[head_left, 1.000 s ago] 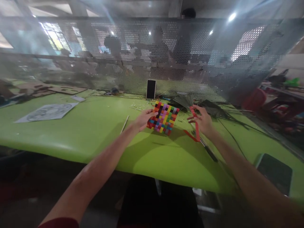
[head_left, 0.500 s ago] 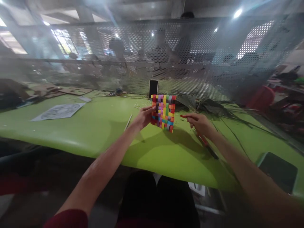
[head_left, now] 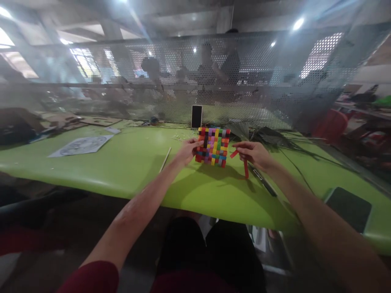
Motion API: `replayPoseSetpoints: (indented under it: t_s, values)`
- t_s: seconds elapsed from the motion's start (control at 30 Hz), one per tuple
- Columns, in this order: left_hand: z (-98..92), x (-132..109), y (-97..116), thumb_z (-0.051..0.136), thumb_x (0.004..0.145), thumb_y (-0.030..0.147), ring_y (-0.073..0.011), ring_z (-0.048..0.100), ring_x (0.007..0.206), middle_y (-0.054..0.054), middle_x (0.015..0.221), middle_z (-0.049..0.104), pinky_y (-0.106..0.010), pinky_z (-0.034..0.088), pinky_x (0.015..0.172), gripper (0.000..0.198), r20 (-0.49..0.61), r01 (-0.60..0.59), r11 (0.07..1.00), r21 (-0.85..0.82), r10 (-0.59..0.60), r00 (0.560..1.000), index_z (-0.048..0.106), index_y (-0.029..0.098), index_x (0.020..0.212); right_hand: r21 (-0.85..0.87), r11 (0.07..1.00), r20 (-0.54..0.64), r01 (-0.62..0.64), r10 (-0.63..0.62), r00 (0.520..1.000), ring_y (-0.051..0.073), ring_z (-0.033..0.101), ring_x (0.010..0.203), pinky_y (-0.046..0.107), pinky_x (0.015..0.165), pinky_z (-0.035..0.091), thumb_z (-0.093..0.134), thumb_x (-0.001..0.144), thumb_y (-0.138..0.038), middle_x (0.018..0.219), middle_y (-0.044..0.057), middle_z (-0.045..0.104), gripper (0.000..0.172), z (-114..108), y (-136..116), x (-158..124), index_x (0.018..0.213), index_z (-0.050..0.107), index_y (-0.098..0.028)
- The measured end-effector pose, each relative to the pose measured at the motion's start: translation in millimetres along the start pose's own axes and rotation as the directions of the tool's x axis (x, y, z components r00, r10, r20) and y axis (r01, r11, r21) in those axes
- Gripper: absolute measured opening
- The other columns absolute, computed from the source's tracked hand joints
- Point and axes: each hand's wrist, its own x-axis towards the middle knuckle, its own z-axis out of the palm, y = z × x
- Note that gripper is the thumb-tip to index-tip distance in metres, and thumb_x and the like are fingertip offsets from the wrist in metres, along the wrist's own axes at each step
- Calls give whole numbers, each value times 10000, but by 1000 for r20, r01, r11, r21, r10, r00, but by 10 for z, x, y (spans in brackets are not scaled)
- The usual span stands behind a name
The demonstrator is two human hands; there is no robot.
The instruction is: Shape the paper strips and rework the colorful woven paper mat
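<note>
A small square mat [head_left: 213, 146], woven from strips of many colours, is held up above the green table. My left hand [head_left: 188, 150] pinches its left edge between thumb and fingers. To the right of the mat, and apart from it, my right hand [head_left: 253, 154] is closed on a red strip [head_left: 246, 169]. One end of the strip points left towards the mat, while a longer piece hangs down below my fingers. Beneath my right wrist lies a dark, slim tool [head_left: 264, 182] whose kind I cannot make out.
A phone [head_left: 196, 116] stands upright against a perforated metal screen [head_left: 171, 97]. A printed sheet [head_left: 82, 145] and a thin pale stick [head_left: 165, 159] lie to the left. Dried leaves [head_left: 269, 136] are at the back right, and a dark flat object [head_left: 350, 207] rests near the right edge.
The mat has turned to face me more squarely and sits slightly further right. The red strip in my right hand now hangs down, showing more of its length.
</note>
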Motion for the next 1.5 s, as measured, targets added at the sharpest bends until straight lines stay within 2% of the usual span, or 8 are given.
replayPoseSetpoints:
  t_s: [0.2, 0.43, 0.7, 0.8, 0.93, 1.17, 1.3, 1.5]
  values:
    - [-48, 51, -139, 787, 797, 158, -147, 699, 716, -36, 839, 724, -324, 602, 754, 187, 115, 54, 996, 73, -63, 991, 621, 148, 883, -40, 999, -78, 14, -17, 997, 104, 537, 567, 264, 555, 464, 902, 588, -372, 677, 8, 669, 464, 14, 85, 18, 985, 778, -165]
    - [-63, 73, -157, 663, 820, 71, -182, 730, 863, -88, 971, 742, -385, 596, 897, 194, 131, 59, 996, 61, -66, 989, 595, 145, 987, -173, 984, -64, 48, -59, 996, 108, 530, 517, 258, 515, 465, 865, 611, -429, 643, 24, 678, 342, 19, 134, 66, 806, 743, -176]
    - [-120, 50, -89, 732, 653, -49, -215, 731, 959, -116, 1128, 714, -444, 585, 954, 618, 178, -27, 991, 130, 3, 984, 530, 174, 1193, -295, 955, -97, 31, -62, 993, 148, 621, 616, 289, 596, 524, 776, 706, -407, 760, 62, 727, 289, -74, 315, 176, 877, 764, -175]
    - [-148, 60, -96, 813, 653, 13, -228, 728, 990, -123, 1174, 715, -434, 596, 934, 638, 233, -75, 975, 210, 25, 972, 560, 188, 1211, -484, 871, -83, 80, -136, 987, 195, 671, 736, 336, 699, 553, 706, 773, -307, 842, 72, 750, 168, -117, 346, 215, 881, 781, -202]
    - [-148, 91, -141, 840, 738, 188, -213, 730, 863, -141, 1049, 755, -402, 613, 855, 318, 236, -36, 926, 376, -58, 970, 691, 133, 1015, -718, 673, -71, 178, -325, 943, 262, 671, 998, 417, 909, 533, 688, 748, -187, 995, 80, 757, 121, -81, 348, 274, 826, 774, -219]
    - [-119, 65, -163, 829, 748, 225, -208, 711, 867, -132, 1074, 745, -366, 590, 832, 298, 273, -133, 879, 459, 3, 962, 740, 144, 1020, -549, 782, 3, 295, -352, 936, 207, 682, 956, 339, 812, 576, 679, 813, -227, 1125, 92, 705, 429, 242, 359, 210, 1242, 659, -219]
    - [-132, 40, -153, 863, 693, 215, -208, 694, 955, -117, 1183, 704, -347, 577, 860, 554, 373, -214, 850, 482, 22, 928, 699, 198, 1222, -552, 768, 74, 325, -343, 936, 207, 679, 894, 350, 780, 591, 699, 821, -225, 1103, 92, 697, 376, 298, 357, 147, 1197, 682, -218]
    - [-118, 46, -179, 921, 615, 244, -209, 671, 947, -104, 1120, 696, -400, 559, 891, 706, 422, -237, 807, 540, -16, 907, 638, 154, 1255, -624, 713, 80, 320, -348, 934, 194, 663, 858, 348, 780, 584, 728, 822, -201, 1052, 82, 670, 293, 247, 391, 163, 1114, 700, -197]
